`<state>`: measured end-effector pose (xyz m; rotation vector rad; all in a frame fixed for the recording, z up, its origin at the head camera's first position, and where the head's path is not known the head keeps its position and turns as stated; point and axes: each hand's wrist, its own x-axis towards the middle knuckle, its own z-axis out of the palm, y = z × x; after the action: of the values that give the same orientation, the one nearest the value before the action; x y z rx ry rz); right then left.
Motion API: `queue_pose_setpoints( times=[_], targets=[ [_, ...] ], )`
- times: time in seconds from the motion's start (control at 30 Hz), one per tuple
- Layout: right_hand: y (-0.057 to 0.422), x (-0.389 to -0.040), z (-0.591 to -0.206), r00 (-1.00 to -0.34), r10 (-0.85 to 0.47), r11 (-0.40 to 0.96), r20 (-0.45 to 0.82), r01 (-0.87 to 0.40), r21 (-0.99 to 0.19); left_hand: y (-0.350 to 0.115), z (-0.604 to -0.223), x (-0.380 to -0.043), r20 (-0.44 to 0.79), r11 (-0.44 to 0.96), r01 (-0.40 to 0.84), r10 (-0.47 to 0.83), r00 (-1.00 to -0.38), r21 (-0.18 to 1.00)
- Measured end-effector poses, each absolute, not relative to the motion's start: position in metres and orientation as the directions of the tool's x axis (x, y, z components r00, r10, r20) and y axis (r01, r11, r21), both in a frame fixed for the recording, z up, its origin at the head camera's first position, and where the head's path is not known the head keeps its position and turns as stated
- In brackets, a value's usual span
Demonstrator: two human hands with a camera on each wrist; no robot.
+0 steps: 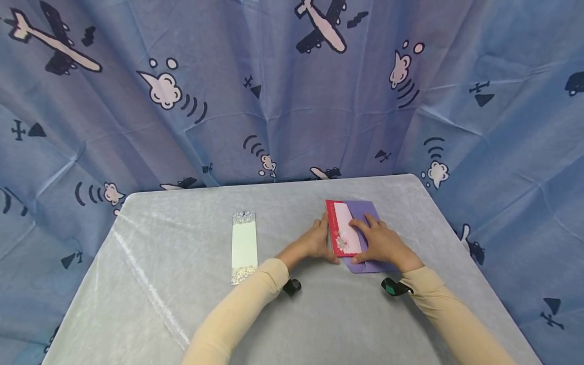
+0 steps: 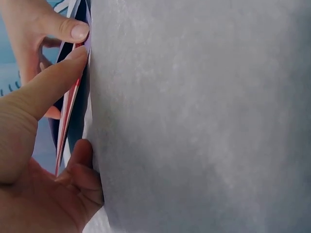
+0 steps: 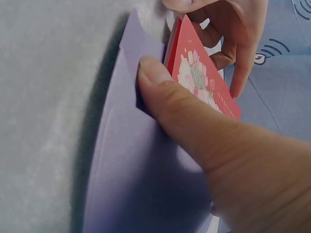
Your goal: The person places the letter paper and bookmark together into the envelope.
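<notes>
A red card with a pale panel and pink flowers lies at the left side of a purple envelope, its right part tucked into the opening. My left hand holds the card by its outer edge, thumb at the near corner and fingers along the far side; in the left wrist view the card's edge runs between thumb and fingers. The right hand grips the envelope near its opening, and in the right wrist view its thumb presses on the purple paper beside the card. Its other fingers are mostly hidden there.
A long pale green paper strip with patterned ends lies left of the left forearm. The grey cloth-covered table ends at a blue printed curtain behind. A black wrist device hangs under the left sleeve.
</notes>
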<state>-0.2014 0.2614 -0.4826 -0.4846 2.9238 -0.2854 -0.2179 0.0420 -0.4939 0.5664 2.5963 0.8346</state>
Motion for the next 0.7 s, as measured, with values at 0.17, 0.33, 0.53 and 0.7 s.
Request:
queue_pose_setpoints(
  times=[0.17, 0.33, 0.53, 0.7],
  targets=[
    [0.2618, -0.2019, -0.4826, -0.933, -0.335, 0.929, -0.131, -0.304, -0.21, 0.0402, -0.4949, -0.22, -0.198, 0.743, 0.279, 0.483, -0.853, 0.608],
    [0.2617, -0.202, -0.4825, -0.932, -0.338, 0.928, -0.135, -0.305, -0.215, 0.0418, -0.4981, -0.2211, -0.181, 0.759, 0.292, 0.472, -0.863, 0.582],
    [0.262, -0.2026, -0.483, -0.933, -0.329, 0.93, -0.144, -0.294, -0.22, 0.0456, -0.4979, -0.2211, -0.172, 0.783, 0.305, 0.459, -0.872, 0.542],
    [0.2618, -0.2028, -0.4834, -0.933, -0.33, 0.931, -0.141, -0.296, -0.215, 0.0475, -0.4953, -0.2209, -0.178, 0.8, 0.314, 0.456, -0.872, 0.511]
  ],
)
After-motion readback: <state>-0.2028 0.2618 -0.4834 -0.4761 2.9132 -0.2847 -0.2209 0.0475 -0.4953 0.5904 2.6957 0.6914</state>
